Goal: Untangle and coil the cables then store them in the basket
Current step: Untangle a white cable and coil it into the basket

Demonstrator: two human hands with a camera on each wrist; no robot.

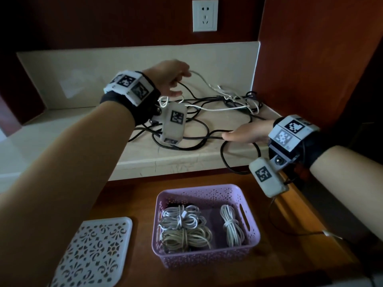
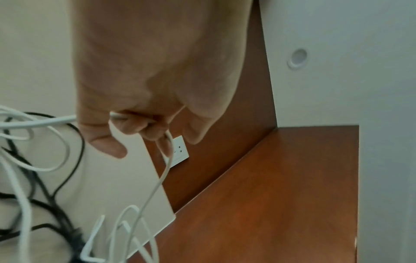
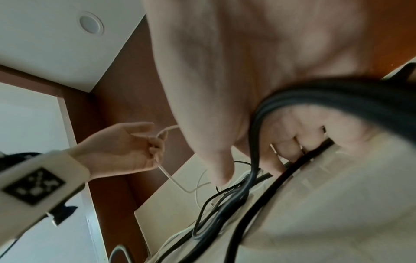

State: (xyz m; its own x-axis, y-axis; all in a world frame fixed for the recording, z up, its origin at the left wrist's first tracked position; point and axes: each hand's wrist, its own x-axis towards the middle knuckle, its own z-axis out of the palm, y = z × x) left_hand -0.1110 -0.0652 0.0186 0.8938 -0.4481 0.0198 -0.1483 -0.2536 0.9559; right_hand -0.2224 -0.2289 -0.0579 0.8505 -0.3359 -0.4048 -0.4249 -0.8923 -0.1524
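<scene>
A tangle of black and white cables (image 1: 219, 102) lies on the pale stone ledge (image 1: 62, 129). My left hand (image 1: 178, 82) is raised above the tangle's left side and grips a white cable (image 1: 202, 78); the left wrist view shows the fingers (image 2: 144, 128) curled round that white cable (image 2: 165, 165). My right hand (image 1: 234, 135) rests low at the ledge's front right, fingers (image 3: 290, 147) curled round a black cable (image 1: 199, 138) whose loop hangs over the ledge edge. More black strands (image 3: 254, 142) cross the palm. The pink basket (image 1: 207, 259) below holds several coiled pale cables (image 1: 182, 222).
The basket stands on a brown wooden surface (image 1: 136, 193) in front of the ledge, with a white patterned lid (image 1: 93, 251) to its left. A wall socket (image 1: 205, 15) sits above the ledge. A wooden side panel (image 1: 300, 59) closes the right side.
</scene>
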